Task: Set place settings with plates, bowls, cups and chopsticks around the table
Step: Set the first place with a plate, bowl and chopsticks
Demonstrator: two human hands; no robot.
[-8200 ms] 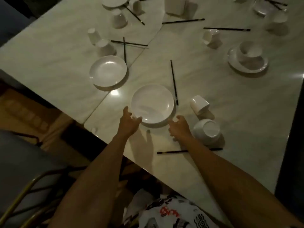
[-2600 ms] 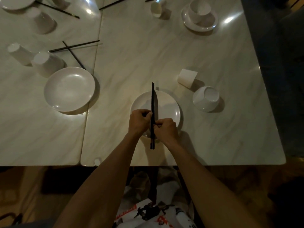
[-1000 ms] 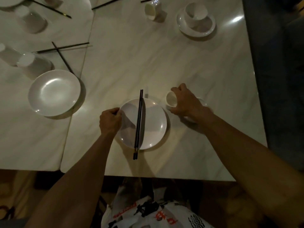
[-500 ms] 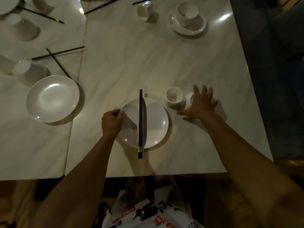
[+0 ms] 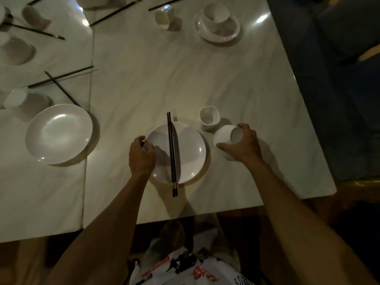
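A white plate lies near the table's front edge, with a pair of black chopsticks laid straight across its middle. My left hand holds the plate's left rim with curled fingers. Just right of the plate, my right hand grips a white bowl, tilted so its opening faces up and right. A small white cup stands upright behind the bowl, at the plate's upper right.
A second empty plate lies to the left, with loose chopsticks and overturned cups behind it. A bowl on a plate and a tipped cup sit at the far side. The table edge runs along the right.
Half a second ago my right hand lay flat and spread over the bowl; now its fingers are curled round the bowl and the bowl is tilted. My left hand stays on the plate rim.
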